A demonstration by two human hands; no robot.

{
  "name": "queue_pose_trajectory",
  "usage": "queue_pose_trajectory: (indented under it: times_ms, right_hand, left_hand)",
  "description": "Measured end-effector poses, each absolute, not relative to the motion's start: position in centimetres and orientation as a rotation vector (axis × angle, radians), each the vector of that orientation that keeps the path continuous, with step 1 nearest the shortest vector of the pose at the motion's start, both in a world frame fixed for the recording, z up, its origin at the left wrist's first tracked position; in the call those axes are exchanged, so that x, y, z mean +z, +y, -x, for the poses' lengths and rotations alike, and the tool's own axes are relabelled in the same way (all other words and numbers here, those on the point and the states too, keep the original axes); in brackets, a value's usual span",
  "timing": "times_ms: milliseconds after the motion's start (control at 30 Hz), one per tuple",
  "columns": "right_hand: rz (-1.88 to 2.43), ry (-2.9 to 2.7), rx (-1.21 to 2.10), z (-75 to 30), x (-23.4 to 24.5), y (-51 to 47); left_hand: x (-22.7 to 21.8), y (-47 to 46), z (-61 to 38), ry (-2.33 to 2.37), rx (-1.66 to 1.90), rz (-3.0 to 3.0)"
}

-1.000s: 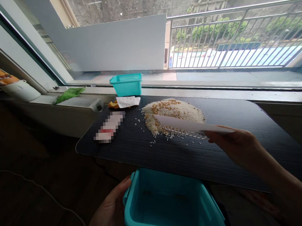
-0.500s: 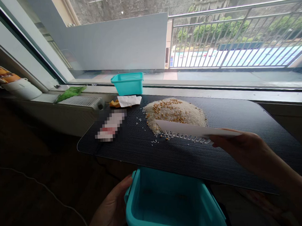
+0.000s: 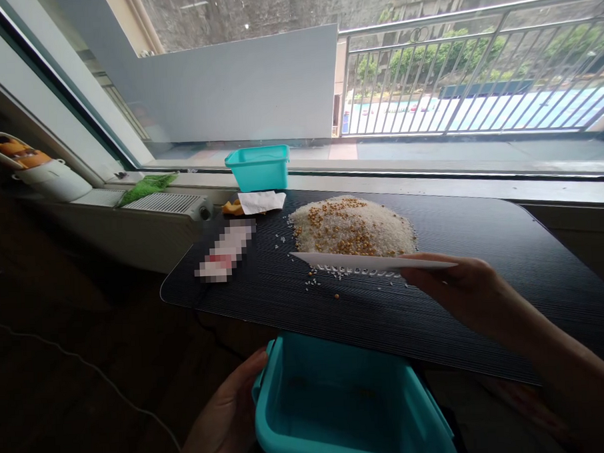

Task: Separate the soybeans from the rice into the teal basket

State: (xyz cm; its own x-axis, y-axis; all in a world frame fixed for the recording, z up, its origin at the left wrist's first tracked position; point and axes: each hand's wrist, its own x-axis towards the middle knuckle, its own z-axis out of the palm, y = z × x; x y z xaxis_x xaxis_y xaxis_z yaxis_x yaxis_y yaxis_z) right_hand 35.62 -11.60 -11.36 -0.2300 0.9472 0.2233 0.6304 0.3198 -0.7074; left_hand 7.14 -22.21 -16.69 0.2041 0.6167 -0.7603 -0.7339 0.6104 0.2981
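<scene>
Right hand [image 3: 459, 290] has its fingers pinched around the right end of a white slotted scraper [image 3: 363, 260]. The scraper's long axis runs pretty much left to right across the black tabletop [image 3: 482, 232], with the pointed tip facing left. It sits flat-ish and low, right along the near edge of the rice and corn pile [image 3: 352, 224]. A few loose grains [image 3: 335, 296] lie on the table just in front of it.

Left hand [image 3: 225, 423] grips the left side of a teal bin [image 3: 347, 350] held below the table's near edge, thumb on the wall. Inside looks almost bare, maybe a few specks at the bottom, hard to say. A second teal tub [image 3: 258, 168] stands on the window ledge, but I can't see into it.
</scene>
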Motion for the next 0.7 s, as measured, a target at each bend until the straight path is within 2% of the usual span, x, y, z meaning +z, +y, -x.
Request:
queue_pose_trajectory:
  times_ms: [300,500,700]
  right_hand:
    - [1.482,-1.887,0.665,-37.7,-11.9,-13.9]
    - [1.383,-1.882,0.937,-37.0,-11.8,-15.2]
    - [1.334,-1.827,0.758,-33.7,-11.7,-12.6]
  left_hand:
    - [-16.7,-22.0,-6.9,1.041,0.976,0.12]
    - [-17.2,-22.0,-6.5,1.066,0.971,0.022]
    - [-17.1,-22.3,-5.1,1.112,1.03,0.016]
